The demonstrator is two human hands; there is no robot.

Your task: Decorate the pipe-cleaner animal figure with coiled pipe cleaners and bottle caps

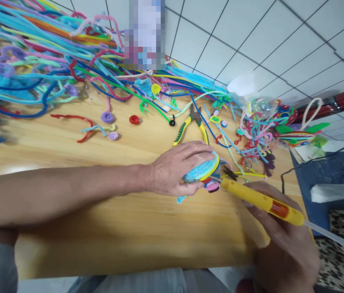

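My left hand [175,169] is closed around a rounded craft piece [201,169] covered in light blue fuzzy stems with a yellow band. Red, pink and black bits show at its lower edge. In my right hand [278,219] is a yellow hot glue gun [251,194], its nozzle pointing left at the lower right side of the piece. I cannot tell whether the tip touches it. A clear glue stick [336,239] sticks out of the gun's back end. Just beyond my left hand lie pliers [194,122] with yellow and green handles, jaws pointing away.
Many coloured pipe cleaners [46,40] are heaped at the back left. Small coils, such as a red one [134,119] and a purple one [107,117], lie on the wooden table [114,240]. A dark clip [230,173] sits near the nozzle. A black cable [318,158] runs at the right.
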